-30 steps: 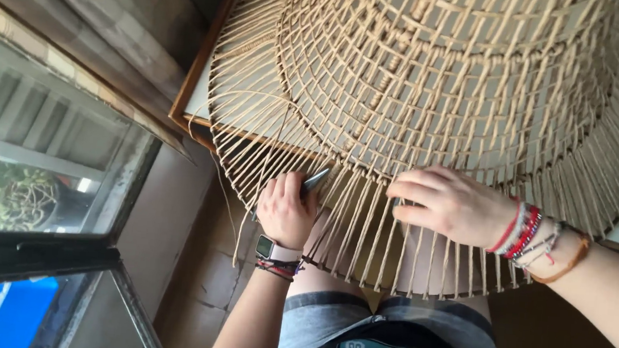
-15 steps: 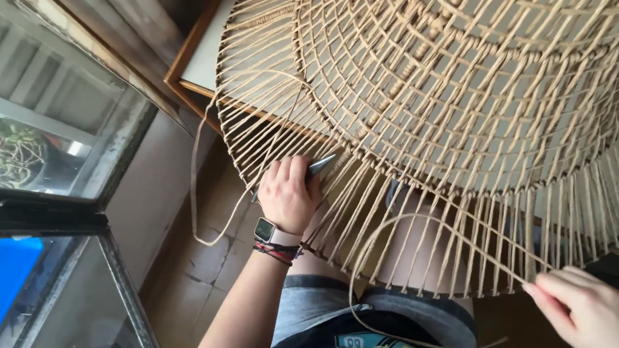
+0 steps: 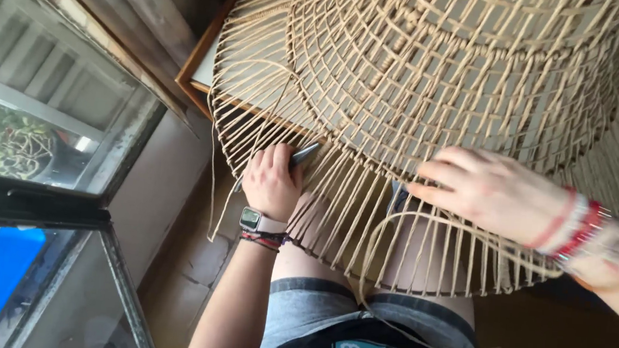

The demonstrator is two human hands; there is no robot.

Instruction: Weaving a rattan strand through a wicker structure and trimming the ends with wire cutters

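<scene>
A large woven rattan frame (image 3: pixel 438 73) lies on a table, and its loose upright spokes (image 3: pixel 365 216) hang over my lap. My left hand (image 3: pixel 271 182), with a watch on its wrist, grips a slim dark tool (image 3: pixel 304 153) against the spokes at the weave's edge. My right hand (image 3: pixel 491 190), with red and white bracelets on its wrist, lies on the spokes further right. Its fingertips press a loose rattan strand (image 3: pixel 425 220) into the weave. The strand curves in a loop below that hand and trails down over my shorts.
The table's wooden edge (image 3: pixel 199 75) shows at the left under the frame. A window with a dark frame (image 3: pixel 38 202) fills the left side, with plants behind the glass. A tiled floor (image 3: pixel 197 261) lies below.
My right hand had swung far out to the lower right, pulling the strand through. It is now back on the spokes. My left hand has stayed in place with the tool.
</scene>
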